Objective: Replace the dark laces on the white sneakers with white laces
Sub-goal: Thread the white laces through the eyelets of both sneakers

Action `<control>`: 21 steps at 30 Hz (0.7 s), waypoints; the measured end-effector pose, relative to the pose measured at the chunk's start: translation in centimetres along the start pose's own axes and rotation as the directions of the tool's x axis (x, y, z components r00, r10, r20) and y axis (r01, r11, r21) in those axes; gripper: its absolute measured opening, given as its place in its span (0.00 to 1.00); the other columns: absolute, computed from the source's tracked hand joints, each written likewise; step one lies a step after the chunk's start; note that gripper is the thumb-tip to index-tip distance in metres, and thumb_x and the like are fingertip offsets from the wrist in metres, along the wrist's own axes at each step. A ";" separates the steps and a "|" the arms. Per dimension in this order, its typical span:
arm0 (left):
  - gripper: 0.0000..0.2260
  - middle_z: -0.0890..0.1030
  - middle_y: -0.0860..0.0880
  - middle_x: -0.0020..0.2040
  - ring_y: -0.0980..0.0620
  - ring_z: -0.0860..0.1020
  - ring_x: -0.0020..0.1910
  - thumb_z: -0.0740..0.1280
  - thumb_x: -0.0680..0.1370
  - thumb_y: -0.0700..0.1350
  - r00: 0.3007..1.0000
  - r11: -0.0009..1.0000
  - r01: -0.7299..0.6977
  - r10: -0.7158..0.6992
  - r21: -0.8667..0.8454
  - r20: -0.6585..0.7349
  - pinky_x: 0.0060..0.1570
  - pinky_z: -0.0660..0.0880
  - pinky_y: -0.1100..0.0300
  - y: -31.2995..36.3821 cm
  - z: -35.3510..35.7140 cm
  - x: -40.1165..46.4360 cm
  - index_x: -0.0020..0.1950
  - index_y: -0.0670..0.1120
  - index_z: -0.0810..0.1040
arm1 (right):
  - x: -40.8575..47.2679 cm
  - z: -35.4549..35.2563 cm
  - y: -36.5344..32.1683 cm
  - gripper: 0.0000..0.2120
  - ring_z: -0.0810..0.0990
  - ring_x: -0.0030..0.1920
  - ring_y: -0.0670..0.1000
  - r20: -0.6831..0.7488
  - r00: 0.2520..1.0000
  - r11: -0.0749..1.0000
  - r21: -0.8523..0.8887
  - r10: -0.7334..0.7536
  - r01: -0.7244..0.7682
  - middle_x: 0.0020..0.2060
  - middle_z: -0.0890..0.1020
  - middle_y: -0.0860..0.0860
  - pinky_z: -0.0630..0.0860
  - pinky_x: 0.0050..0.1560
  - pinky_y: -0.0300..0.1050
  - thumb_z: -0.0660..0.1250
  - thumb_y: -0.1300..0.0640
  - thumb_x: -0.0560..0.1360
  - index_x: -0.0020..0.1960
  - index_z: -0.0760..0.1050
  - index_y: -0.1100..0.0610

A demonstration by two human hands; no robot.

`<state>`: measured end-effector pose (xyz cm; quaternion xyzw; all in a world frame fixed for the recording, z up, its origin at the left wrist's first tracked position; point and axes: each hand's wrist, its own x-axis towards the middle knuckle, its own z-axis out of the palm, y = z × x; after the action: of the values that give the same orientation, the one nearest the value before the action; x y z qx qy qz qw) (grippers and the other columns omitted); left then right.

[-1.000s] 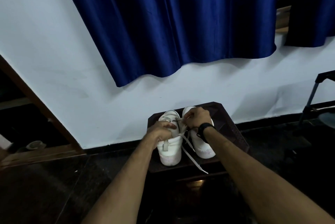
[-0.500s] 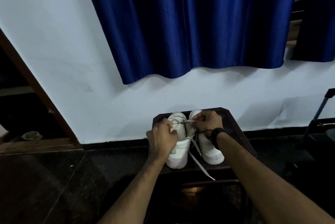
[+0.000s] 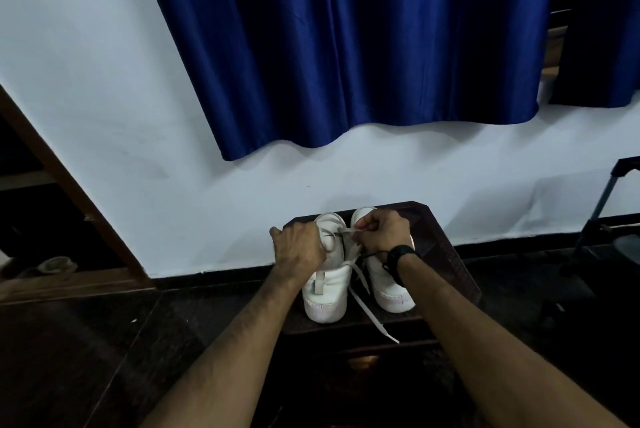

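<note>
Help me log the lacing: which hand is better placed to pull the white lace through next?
Probably the right hand: it already pinches the white lace at the left sneaker. The left hand grips that sneaker's side, steadying it.

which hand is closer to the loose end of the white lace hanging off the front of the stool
Right. The right hand pinches the white lace above the sneakers, directly up the strand from its loose end. The left hand grips the left sneaker, farther to the side.
</note>
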<state>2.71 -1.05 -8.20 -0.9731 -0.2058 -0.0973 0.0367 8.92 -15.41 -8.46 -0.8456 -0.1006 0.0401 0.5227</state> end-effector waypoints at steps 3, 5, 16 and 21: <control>0.11 0.81 0.49 0.52 0.46 0.79 0.55 0.66 0.71 0.43 0.997 1.000 0.016 -0.015 -0.015 0.075 0.58 0.66 0.51 -0.3 -0.4 0.0 0.52 0.51 0.79 | 0.0 0.0 0.0 0.06 0.83 0.37 0.49 0.005 1.000 1.000 0.017 -0.003 0.003 0.33 0.83 0.49 0.82 0.43 0.45 0.77 0.61 0.65 0.37 0.82 0.53; 0.16 0.81 0.50 0.53 0.46 0.78 0.56 0.68 0.69 0.43 0.995 0.989 0.033 -0.019 -0.147 0.098 0.57 0.68 0.52 -1.0 -0.3 0.3 0.55 0.54 0.78 | -0.1 0.0 0.1 0.05 0.81 0.36 0.48 0.004 1.000 1.000 0.020 -0.004 0.004 0.30 0.80 0.46 0.79 0.41 0.41 0.76 0.61 0.66 0.38 0.82 0.53; 0.08 0.82 0.54 0.38 0.58 0.78 0.39 0.68 0.75 0.55 0.987 0.950 -0.159 0.160 -0.269 -0.017 0.43 0.69 0.59 -1.8 0.4 1.8 0.39 0.54 0.81 | -0.1 0.1 0.4 0.03 0.78 0.33 0.45 -0.008 0.999 0.998 0.044 -0.036 0.037 0.34 0.81 0.49 0.79 0.41 0.37 0.74 0.63 0.68 0.40 0.82 0.58; 0.08 0.84 0.45 0.39 0.50 0.79 0.35 0.66 0.75 0.35 0.981 0.332 0.170 -0.145 -0.928 0.128 0.36 0.74 0.60 -1.4 -3.3 3.7 0.39 0.42 0.82 | -0.1 0.3 0.5 0.04 0.78 0.37 0.46 -0.022 0.997 0.997 0.034 -0.070 0.071 0.35 0.82 0.50 0.70 0.35 0.29 0.72 0.64 0.68 0.40 0.82 0.57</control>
<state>4.91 1.29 -4.21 -0.7962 -0.2070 -0.1894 -0.5361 8.87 -15.40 -9.02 -0.8326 -0.1241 0.0146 0.5396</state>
